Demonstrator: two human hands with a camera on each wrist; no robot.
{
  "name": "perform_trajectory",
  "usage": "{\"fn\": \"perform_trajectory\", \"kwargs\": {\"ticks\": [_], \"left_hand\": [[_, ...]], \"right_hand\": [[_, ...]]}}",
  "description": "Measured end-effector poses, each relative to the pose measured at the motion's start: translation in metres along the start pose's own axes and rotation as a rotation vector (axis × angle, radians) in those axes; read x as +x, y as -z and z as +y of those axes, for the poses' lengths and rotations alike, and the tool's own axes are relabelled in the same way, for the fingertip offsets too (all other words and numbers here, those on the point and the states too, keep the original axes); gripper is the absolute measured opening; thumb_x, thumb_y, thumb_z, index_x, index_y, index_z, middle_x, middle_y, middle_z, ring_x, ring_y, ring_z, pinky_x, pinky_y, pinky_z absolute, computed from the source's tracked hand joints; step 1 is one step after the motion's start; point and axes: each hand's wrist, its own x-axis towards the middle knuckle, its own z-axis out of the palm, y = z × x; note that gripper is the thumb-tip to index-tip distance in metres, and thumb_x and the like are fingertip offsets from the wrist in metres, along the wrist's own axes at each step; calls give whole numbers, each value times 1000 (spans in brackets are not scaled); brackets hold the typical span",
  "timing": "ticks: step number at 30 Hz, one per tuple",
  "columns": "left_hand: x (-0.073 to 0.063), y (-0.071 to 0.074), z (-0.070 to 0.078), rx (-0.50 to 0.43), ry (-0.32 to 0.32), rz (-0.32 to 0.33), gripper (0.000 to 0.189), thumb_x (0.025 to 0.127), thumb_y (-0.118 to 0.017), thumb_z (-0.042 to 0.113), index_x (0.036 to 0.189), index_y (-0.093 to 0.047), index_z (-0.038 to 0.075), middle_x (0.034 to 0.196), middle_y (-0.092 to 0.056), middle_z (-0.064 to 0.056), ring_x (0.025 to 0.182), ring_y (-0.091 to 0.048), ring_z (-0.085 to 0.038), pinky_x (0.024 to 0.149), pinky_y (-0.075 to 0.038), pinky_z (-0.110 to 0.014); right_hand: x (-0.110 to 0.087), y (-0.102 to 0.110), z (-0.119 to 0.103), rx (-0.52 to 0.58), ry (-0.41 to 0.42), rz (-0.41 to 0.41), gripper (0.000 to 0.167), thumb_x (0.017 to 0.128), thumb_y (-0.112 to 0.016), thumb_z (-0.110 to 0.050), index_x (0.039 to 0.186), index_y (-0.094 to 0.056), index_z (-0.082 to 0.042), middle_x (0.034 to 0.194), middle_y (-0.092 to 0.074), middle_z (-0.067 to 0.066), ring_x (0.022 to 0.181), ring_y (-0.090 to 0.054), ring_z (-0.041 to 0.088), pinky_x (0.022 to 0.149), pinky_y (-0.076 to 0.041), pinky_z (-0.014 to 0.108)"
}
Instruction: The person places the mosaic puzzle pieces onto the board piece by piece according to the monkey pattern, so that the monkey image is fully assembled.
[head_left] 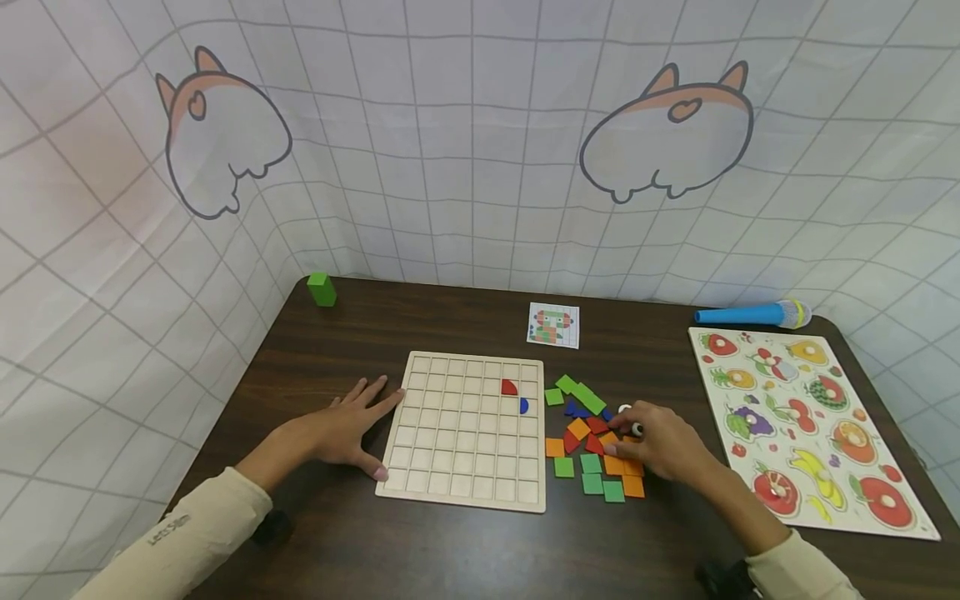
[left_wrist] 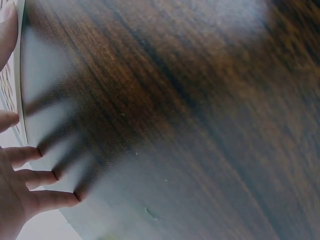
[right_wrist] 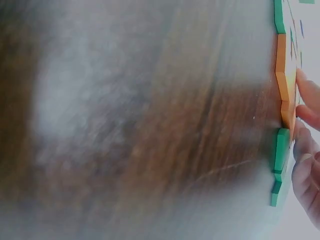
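Observation:
In the head view a light wooden grid board lies on the table, with a red quarter-circle piece and a blue half-circle piece in cells at its upper right. My left hand spreads along the board's left side; thumb and index touch its edge while the other fingertips rest on the table. Over loose tiles to the board's right, my right hand has thumb and fingers apart, at the orange tiles. A black-and-white round piece shows beside its fingers. Green tiles lie nearby.
A small printed pattern card lies behind the board. On the right is a fruit puzzle board, with a blue toy microphone behind it. A green block stands at the back left corner, near the hanging cloth.

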Motion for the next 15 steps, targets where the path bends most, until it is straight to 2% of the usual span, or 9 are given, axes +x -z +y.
{"fn": "perform_trajectory", "kwargs": {"ticks": [6,15], "left_hand": [[1,0,0,4,-5,-1,125,70,-79,67,163,-11,18,167,1,-24,151,0,-55,106,-15,-81],[-1,1,1,2,3,-8,124,71,-79,66,163,-11,18,167,1,-24,151,1,-54,107,-15,-80]], "right_hand": [[-1,1,2,10,-1,-5,36,85,-80,-41,107,-75,-14,98,-68,0,86,-61,18,75,-55,43],[2,4,3,26,1,-32,28,87,-79,-31,105,-74,-10,105,-69,6,90,-63,21,83,-55,49]]}}
